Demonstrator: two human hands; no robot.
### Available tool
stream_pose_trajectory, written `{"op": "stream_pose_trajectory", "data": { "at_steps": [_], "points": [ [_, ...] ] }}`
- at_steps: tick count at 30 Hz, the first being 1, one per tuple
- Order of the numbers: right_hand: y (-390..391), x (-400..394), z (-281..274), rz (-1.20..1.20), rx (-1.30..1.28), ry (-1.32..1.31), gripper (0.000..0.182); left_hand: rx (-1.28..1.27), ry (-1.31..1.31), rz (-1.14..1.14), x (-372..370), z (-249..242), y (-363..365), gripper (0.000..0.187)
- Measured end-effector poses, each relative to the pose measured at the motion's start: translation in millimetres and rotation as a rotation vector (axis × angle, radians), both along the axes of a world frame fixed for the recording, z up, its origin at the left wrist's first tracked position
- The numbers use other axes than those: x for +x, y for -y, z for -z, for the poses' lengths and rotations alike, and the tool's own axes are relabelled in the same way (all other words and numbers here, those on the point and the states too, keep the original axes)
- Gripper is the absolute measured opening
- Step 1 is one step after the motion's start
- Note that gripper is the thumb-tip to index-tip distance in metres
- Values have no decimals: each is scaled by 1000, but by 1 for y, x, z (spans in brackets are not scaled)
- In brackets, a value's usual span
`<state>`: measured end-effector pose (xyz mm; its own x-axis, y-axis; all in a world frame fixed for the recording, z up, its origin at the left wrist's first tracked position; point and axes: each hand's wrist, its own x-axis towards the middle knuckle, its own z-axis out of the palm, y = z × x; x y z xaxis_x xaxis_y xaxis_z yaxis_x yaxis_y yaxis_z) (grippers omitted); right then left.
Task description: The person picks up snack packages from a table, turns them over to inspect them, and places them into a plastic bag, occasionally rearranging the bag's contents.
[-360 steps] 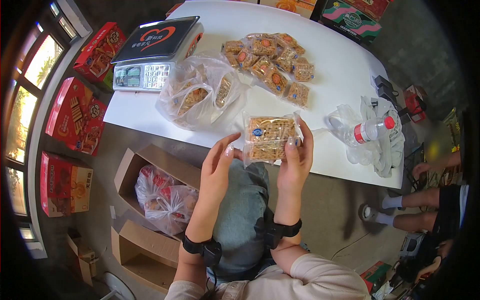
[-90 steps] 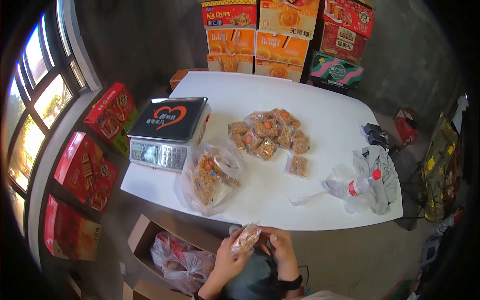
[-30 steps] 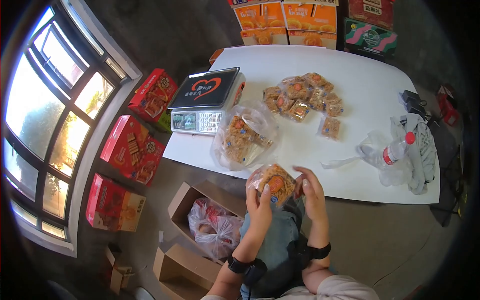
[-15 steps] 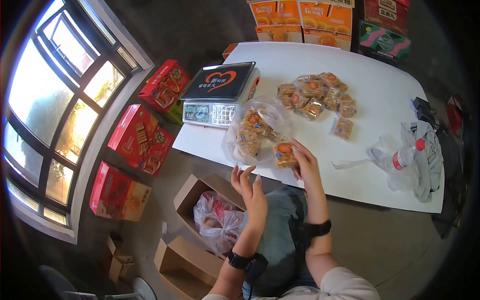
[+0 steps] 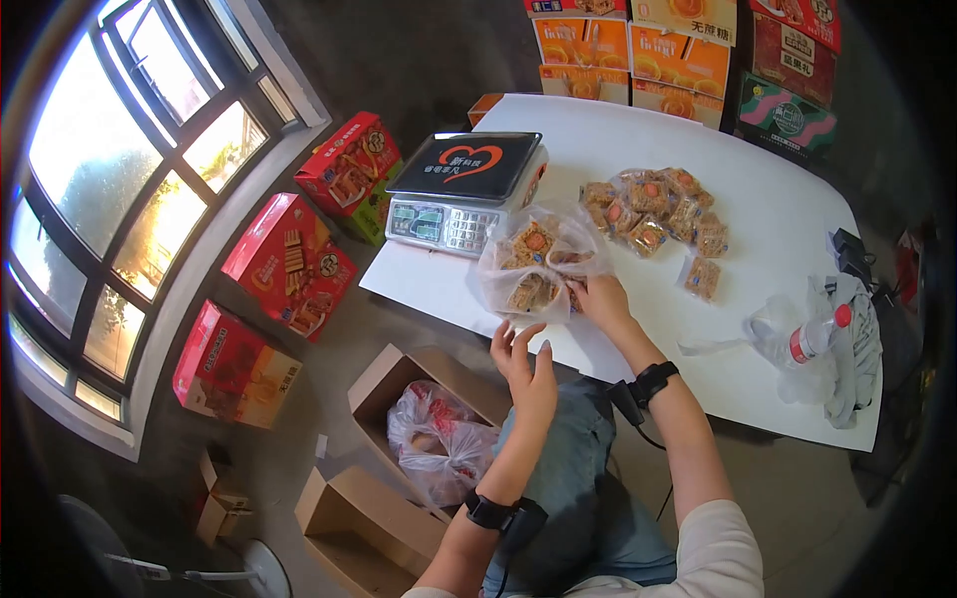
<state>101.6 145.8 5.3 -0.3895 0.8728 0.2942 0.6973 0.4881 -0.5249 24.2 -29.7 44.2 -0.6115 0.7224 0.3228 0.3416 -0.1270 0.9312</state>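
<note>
A clear plastic bag [image 5: 495, 284] holding several wrapped snack squares [image 5: 531, 242] rests near the table's front edge. My right hand [image 5: 604, 302] is at the bag's right side, fingers closed on a wrapped snack square mostly hidden by the hand and plastic. In front of the table edge, just below the bag, my left hand [image 5: 525, 367] is raised with its fingers apart and nothing in them. More wrapped snack squares [image 5: 650, 197] lie in a loose pile behind and to the right, and a single one [image 5: 702, 278] sits apart in front of that pile.
A digital scale [image 5: 464, 184] stands behind the bag on the white table [image 5: 658, 344]. At right are a red-capped bottle [image 5: 812, 339] and crumpled plastic bags [image 5: 852, 349]. Open cartons [image 5: 374, 523] are on the floor; red gift boxes [image 5: 289, 264] stand by the window.
My right hand has carried a wrapped snack square from the bag's front right corner up and into the bag's side. My left hand stays open below the bag. The camera view has shifted slightly.
</note>
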Motion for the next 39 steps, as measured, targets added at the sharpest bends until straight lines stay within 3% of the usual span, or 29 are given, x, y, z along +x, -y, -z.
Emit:
{"op": "stream_pose_trajectory", "data": {
  "at_steps": [1, 3, 4, 6, 10, 12, 13, 17, 19, 23, 25, 28, 32, 34, 35, 37, 39],
  "points": [
    [0, 2, -2, -1, 6, 6, 48, -60, -57, -31, 2, 1, -1, 28],
    [0, 5, -10, -40, 428, 63, 48, -113, -112, -66, 5, 0, -5, 30],
    [3, 4, -22, -46, 434, 67, 48, -154, -161, -34, 7, -1, -6, 31],
    [8, -6, -41, -92, 188, -8, 53, -194, -203, -8, 11, -1, -7, 31],
    [-1, -33, -41, -79, 188, -51, 63, -176, -118, 18, 17, -1, -10, 33],
    [1, -40, -51, -110, -203, 125, 72, -159, -95, 19, 18, -1, -10, 33],
    [0, -44, -35, -112, 149, 83, 76, -149, -94, 9, 18, -1, -10, 33],
    [7, -36, -33, -72, 99, 75, 76, -124, -3, -43, 15, -1, -8, 32],
    [11, -21, -31, -186, 392, -25, 70, -125, -14, -48, 11, 2, -7, 32],
    [17, 8, -44, -291, 342, -12, 56, -137, 26, -12, 6, 9, -9, 31],
    [18, 16, -54, -282, 141, 391, 44, -122, 20, -2, 7, 14, -12, 31],
    [3, 5, -39, -259, 122, 454, 39, -104, 48, 44, 13, 11, -14, 30],
    [-7, -17, -37, -256, -46, 219, 44, -88, 81, 72, 20, 11, -16, 31],
    [-2, -28, -50, -101, -149, -108, 39, -75, 98, 80, 22, 15, -17, 31],
    [-12, -32, -31, -84, -147, -103, 39, -64, 113, 70, 23, 17, -18, 31],
    [-41, -45, 24, -18, 149, 105, 38, -75, 118, 76, 26, 11, -15, 30],
    [-6, -31, -3, -91, 196, 146, 32, -86, 82, 45, 23, 14, -16, 30]
  ]
}}
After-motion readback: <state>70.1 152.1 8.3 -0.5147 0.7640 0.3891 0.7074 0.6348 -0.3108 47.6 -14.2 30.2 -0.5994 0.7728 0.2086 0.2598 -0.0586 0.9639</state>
